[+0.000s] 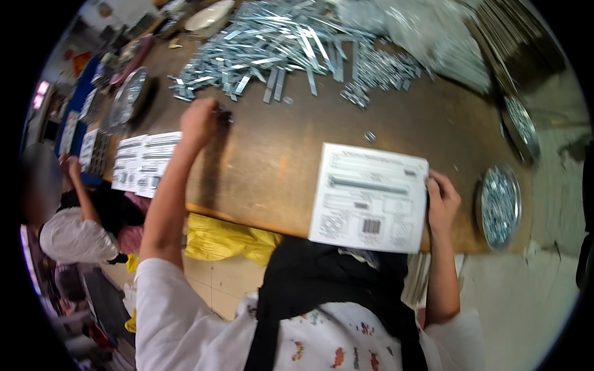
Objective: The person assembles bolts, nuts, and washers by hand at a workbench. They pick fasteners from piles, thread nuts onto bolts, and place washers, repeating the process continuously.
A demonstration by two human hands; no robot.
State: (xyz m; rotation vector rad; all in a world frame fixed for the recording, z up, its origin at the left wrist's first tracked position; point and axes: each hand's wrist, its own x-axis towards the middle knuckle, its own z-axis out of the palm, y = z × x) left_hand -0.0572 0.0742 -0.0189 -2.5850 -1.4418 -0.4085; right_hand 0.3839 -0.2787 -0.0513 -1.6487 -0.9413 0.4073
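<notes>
A flat white printed card [371, 201] with line drawings lies at the table's front edge, its lower part reaching past it. My right hand [442, 201] pinches the card's right edge. Farther left, my left hand [201, 123] is closed over the table, just in front of the heap of shiny metal strips [260, 52]. Something small and dark shows at its fingertips, too blurred to name. A single small metal piece [370, 136] lies behind the card.
Small metal clips [387, 68] are piled beside the strips, near clear plastic bags [433, 37]. A round metal bowl [500, 207] of small parts stands at the right. Printed sheets [145, 162] lie at the left. A co-worker [77, 235] sits beyond them.
</notes>
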